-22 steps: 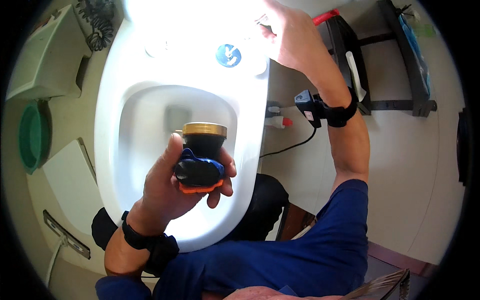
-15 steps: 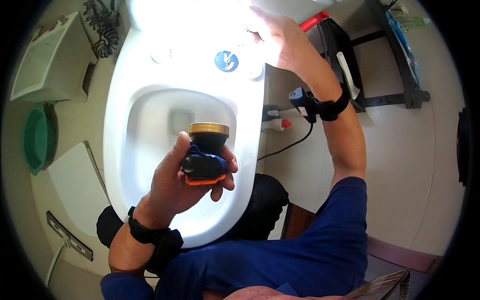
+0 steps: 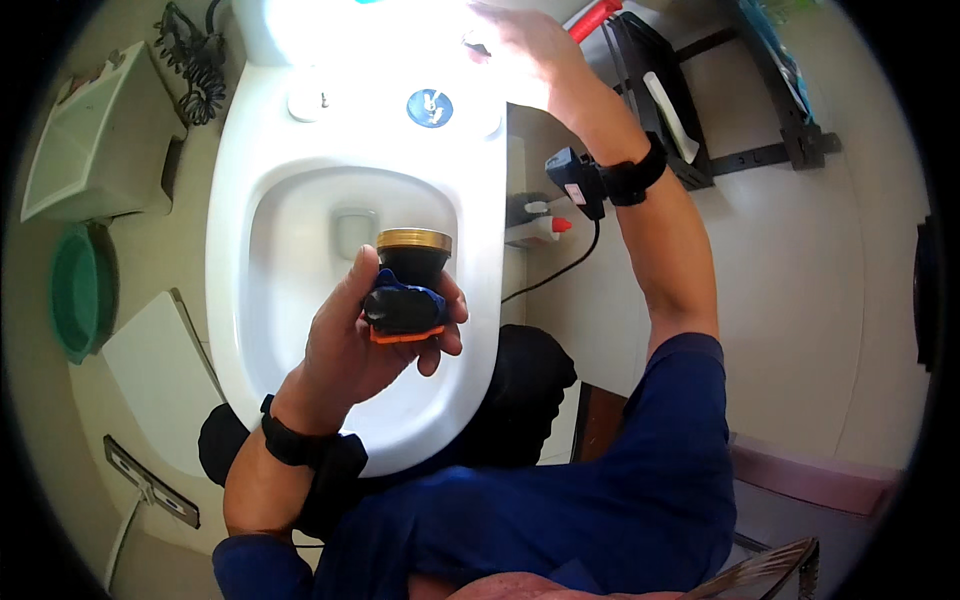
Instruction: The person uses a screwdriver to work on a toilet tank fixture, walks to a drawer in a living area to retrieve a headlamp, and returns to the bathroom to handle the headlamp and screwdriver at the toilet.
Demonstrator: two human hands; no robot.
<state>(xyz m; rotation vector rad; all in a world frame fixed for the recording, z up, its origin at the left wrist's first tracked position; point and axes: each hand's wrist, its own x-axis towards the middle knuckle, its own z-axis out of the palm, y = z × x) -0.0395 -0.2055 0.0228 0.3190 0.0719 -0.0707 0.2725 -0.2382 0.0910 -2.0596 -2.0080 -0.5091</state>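
Observation:
My left hand [image 3: 345, 335] is closed around a headlamp [image 3: 412, 262] with a gold rim, black body and blue and orange parts. The hand holds it above the bowl of a white toilet [image 3: 235, 290], lens end pointing away from me. A strong glare covers the far end of the toilet. In that glare is my right hand [image 3: 530, 60], fingers bent around a small dark thing [image 3: 477, 45] that I cannot make out. Nearer me on the toilet's rear deck lie a round blue disc [image 3: 430, 108] with small pale pieces on it and a white round fitting [image 3: 310, 103].
At left are a white bin [image 3: 110, 140], a green basin [image 3: 80, 295], a white lid-like panel [image 3: 165, 375] and a flat mop head [image 3: 150, 480]. To the right stand a black rack [image 3: 720, 160], a red handle [image 3: 595, 18] and a red-capped bottle [image 3: 550, 228]. A coiled hose [image 3: 195, 75] hangs back left.
The view has shifted a little, so most things sit slightly differently in the picture. My left hand still holds the headlamp over the bowl, and my right hand stays at the far end.

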